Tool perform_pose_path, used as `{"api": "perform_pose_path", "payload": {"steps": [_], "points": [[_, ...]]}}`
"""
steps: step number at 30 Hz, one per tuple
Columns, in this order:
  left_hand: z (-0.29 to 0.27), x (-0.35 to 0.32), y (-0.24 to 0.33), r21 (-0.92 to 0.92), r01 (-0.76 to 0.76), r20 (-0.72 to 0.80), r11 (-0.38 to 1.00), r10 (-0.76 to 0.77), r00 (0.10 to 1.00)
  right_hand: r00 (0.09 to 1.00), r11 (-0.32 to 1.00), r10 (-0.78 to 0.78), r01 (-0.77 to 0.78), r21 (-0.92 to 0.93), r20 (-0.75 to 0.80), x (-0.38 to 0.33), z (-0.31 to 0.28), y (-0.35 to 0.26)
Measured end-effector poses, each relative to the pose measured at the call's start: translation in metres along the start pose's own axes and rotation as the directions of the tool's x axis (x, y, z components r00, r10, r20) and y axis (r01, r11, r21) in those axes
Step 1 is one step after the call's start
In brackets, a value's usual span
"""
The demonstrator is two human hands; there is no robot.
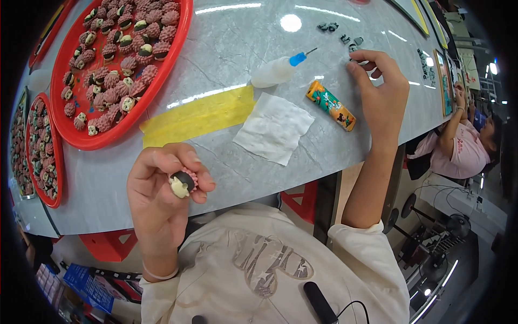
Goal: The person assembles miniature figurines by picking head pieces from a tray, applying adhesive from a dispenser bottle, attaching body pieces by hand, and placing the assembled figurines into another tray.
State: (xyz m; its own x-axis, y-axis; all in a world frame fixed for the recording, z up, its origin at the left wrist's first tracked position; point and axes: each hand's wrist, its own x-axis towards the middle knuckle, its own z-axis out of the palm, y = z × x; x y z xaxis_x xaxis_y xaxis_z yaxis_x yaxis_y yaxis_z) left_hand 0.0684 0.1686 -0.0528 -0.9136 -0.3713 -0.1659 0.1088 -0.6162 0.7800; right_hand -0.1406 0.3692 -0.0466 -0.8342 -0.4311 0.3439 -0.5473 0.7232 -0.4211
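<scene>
My left hand (162, 189) is raised near the table's front edge and pinches a small pink, black and cream figurine (183, 182) between thumb and fingers. My right hand (380, 89) reaches across the grey marble table (232, 48) to its far right. Its fingertips touch one small dark part (353, 48) among several lying there. I cannot tell whether the fingers have gripped that part.
A big red tray (172, 51) of many pink figurines sits at the far left, with a second red tray (56, 178) beside it. Mid-table lie a white glue bottle with blue nozzle (275, 70), an orange patterned tube (330, 105), a white tissue (274, 128) and yellow tape (199, 116). A person in pink (464, 146) sits at right.
</scene>
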Motion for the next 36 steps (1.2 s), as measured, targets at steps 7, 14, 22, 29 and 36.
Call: {"api": "perform_pose_path", "payload": {"steps": [7,14,22,29,36], "points": [[0.0,0.001,-0.001,-0.018,0.05,0.045,0.999,-0.049,0.998,0.984,0.469,0.062,-0.177,0.865,0.168,-0.024,-0.017,-0.021],[0.011,0.001,-0.007,-0.157,0.115,0.166,0.981,-0.089,0.982,0.966,0.077,-0.082,-0.24,0.968,0.246,-0.043,-0.008,-0.045],[0.018,-0.003,-0.005,-0.066,0.174,0.154,0.982,-0.162,0.975,0.895,0.095,-0.114,-0.423,0.901,0.432,-0.052,-0.012,-0.072],[0.016,-0.009,-0.004,-0.002,0.169,0.119,0.986,-0.167,0.979,0.914,0.362,-0.337,-0.096,0.927,0.226,-0.06,-0.004,-0.1],[0.016,-0.013,-0.005,0.02,0.069,0.039,0.997,-0.07,0.997,0.952,0.468,-0.301,0.095,0.879,0.058,-0.071,0.001,-0.119]]}}
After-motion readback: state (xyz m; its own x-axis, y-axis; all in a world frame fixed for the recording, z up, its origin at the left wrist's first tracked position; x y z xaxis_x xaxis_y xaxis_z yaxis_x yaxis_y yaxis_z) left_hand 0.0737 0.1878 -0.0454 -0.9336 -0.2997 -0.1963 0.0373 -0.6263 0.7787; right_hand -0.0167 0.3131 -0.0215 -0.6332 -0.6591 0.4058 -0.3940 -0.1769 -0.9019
